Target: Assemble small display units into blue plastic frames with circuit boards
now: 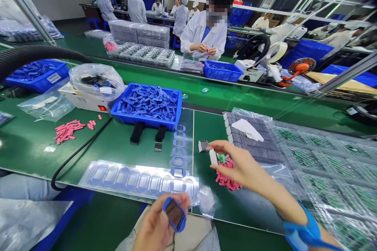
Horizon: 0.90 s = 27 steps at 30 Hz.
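My left hand [157, 223] is closed around a blue oval plastic frame [174, 215] with a dark rectangular window, held near the table's front edge. Farther right, my right hand [235, 162] pinches a small white rectangular piece [213, 157] between thumb and fingers. Right beside that piece stands a short row of thin black-and-white pieces [203, 146]. Under and behind my right hand lie a pile of pink strips [228, 176] and a small green circuit board [222, 159]. A blue wrist strap [303, 227] circles my right forearm.
A blue bin [118, 117] of blue plastic parts stands at the back. Clear sheets with oval film pieces [126, 178] lie in front. At right are stacked grey pieces [256, 149] and clear trays of circuit boards [330, 164]. A black cable [85, 147] crosses the left. A co-worker [203, 35] sits opposite.
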Tool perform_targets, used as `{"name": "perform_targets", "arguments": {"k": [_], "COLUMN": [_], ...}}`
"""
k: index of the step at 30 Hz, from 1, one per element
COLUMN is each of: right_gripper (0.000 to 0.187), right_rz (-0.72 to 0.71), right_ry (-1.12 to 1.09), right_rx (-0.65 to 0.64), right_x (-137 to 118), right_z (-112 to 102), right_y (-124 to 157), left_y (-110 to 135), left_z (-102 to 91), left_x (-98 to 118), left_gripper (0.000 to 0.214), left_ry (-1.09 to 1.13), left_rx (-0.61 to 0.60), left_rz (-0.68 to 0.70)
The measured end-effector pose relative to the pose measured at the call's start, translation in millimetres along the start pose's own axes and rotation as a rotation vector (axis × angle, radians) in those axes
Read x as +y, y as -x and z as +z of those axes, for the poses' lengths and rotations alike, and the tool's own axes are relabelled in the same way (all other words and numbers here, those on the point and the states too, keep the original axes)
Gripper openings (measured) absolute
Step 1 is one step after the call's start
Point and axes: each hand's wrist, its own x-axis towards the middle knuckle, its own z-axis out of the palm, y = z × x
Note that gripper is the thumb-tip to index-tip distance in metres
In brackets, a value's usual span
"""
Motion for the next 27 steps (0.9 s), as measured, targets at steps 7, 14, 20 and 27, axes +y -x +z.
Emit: {"name": "perform_targets", "arguments": {"k": [7,14,20,27], "right_gripper": [0.035,0.025,0.028,0.029], "right_rz": [-0.418,-0.532,-0.503,-0.505], "right_ry": [0.245,0.246,0.23,0.193], "right_rx": [-0.094,0.059,0.068,0.042], "right_x": [-74,-83,-89,-91], "right_z": [16,9,6,11], "right_y": [22,24,30,33], "left_y": [-13,-4,-1,4], "left_z": [14.8,11.5,8.5,2.8], "left_x": [-6,-14,-14,-19], "left_gripper": [0.04,0.039,0.044,0.044], "left_ry": [-0.239,-0.069,-0.176,-0.181], "left_rx": [-0.156,-0.187,-0.214,-0.237], "left_rz": [0.059,-0.023,-0.034,-0.051]}}
